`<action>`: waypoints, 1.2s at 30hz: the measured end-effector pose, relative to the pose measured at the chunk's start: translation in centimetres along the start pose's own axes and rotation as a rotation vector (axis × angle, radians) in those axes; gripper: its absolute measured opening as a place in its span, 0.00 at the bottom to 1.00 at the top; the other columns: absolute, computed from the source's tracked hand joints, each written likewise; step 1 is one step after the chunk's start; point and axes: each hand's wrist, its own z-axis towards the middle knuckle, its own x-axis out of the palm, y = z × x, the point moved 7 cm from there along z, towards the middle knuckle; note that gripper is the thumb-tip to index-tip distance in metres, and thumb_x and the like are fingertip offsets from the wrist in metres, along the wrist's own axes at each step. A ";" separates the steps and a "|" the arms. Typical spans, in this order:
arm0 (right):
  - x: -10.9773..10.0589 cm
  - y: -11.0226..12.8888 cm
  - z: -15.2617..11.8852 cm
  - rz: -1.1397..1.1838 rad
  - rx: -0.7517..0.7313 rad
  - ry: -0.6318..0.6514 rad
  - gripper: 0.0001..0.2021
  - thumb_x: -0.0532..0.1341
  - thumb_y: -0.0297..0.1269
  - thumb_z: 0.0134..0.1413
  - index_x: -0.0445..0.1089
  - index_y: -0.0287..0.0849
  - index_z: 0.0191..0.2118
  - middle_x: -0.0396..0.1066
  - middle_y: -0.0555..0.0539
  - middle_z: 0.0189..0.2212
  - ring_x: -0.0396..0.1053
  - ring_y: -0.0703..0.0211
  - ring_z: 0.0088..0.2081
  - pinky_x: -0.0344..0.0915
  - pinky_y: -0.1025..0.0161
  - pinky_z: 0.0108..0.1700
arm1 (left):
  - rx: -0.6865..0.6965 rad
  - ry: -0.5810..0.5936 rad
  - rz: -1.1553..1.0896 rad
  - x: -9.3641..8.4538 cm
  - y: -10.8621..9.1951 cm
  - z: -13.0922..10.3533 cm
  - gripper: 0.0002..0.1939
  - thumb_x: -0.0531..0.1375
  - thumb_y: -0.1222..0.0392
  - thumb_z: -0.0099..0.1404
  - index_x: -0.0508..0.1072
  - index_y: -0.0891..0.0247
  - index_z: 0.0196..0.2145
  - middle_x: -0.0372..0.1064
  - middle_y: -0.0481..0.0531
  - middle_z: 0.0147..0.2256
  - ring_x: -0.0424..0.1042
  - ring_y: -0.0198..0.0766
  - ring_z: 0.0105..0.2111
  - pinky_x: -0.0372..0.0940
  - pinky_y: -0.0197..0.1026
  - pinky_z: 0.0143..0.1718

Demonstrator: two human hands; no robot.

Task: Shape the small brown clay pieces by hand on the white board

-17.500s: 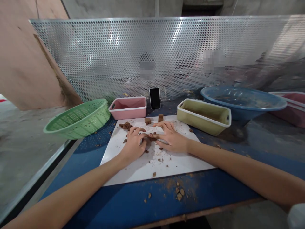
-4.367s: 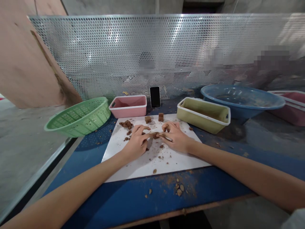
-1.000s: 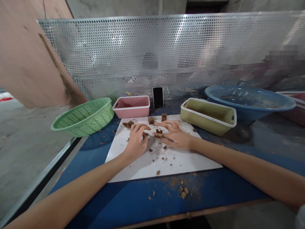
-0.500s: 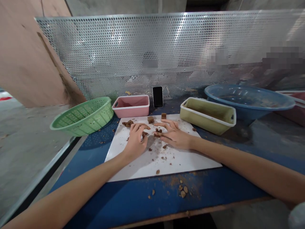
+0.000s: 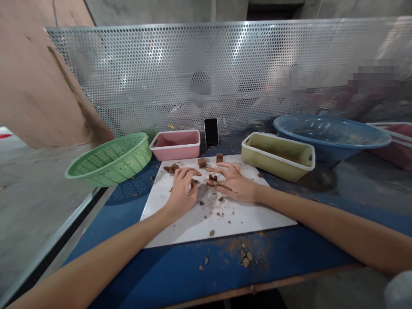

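Both hands over a white sheet (image 5: 183, 234) on the blue tabletop (image 5: 138, 274). Right hand (image 5: 237, 185): grip wide, fingers spread, fingertips at a small knobbly brown piece (image 5: 212, 178) lying near the middle of the sheet. Left hand (image 5: 182, 191): fingers curled, a brown scrap (image 5: 193, 183) showing beside the fingers; can't tell from here whether its grip is closed on it. Fingertips of the two hands near each other, apart, brown piece on the right hand's side of the gap. Beyond the hands, a left block (image 5: 201, 162) and a right block (image 5: 219, 158), both brown; a rough lump (image 5: 171, 168) past the left hand. Crumbs (image 5: 220, 199) scattered nearer the wearer, pebbles (image 5: 247, 259) on the blue by the front edge. Behind, left to right: green basket (image 5: 109, 161), pink bin (image 5: 175, 151), upright phone (image 5: 211, 132), yellow bin (image 5: 273, 163), blue basin (image 5: 331, 148). Perforated metal screen (image 5: 144, 86) at the back.
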 end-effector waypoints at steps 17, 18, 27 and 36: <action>-1.6 -0.1 -0.7 0.044 0.033 -0.154 0.22 0.48 0.47 0.79 0.74 0.53 0.64 0.57 0.42 0.73 0.51 0.38 0.72 0.53 0.30 0.70 | -0.151 0.105 0.102 2.3 3.2 -0.7 0.21 0.59 0.68 0.66 0.71 0.60 0.56 0.79 0.60 0.48 0.70 0.59 0.53 0.65 0.62 0.54; -1.6 -0.2 -0.7 0.052 0.043 -0.160 0.22 0.48 0.46 0.79 0.75 0.53 0.64 0.58 0.41 0.72 0.52 0.38 0.72 0.53 0.31 0.70 | -0.157 0.114 0.103 2.4 3.3 -0.7 0.20 0.59 0.68 0.67 0.71 0.60 0.56 0.80 0.59 0.46 0.71 0.59 0.52 0.65 0.62 0.54; -1.7 -0.1 -0.5 0.060 0.069 -0.135 0.20 0.48 0.46 0.79 0.75 0.50 0.60 0.63 0.38 0.67 0.57 0.40 0.68 0.55 0.34 0.68 | -0.195 0.105 -0.019 1.8 3.0 -0.4 0.18 0.60 0.68 0.69 0.72 0.57 0.54 0.81 0.55 0.41 0.78 0.53 0.45 0.69 0.59 0.51; -1.0 0.0 -0.3 -0.084 0.018 -0.213 0.23 0.53 0.55 0.77 0.70 0.48 0.65 0.73 0.39 0.56 0.68 0.42 0.60 0.60 0.41 0.63 | -0.122 0.017 -0.260 0.3 0.4 0.0 0.15 0.66 0.61 0.71 0.72 0.55 0.54 0.79 0.53 0.50 0.81 0.45 0.46 0.73 0.52 0.53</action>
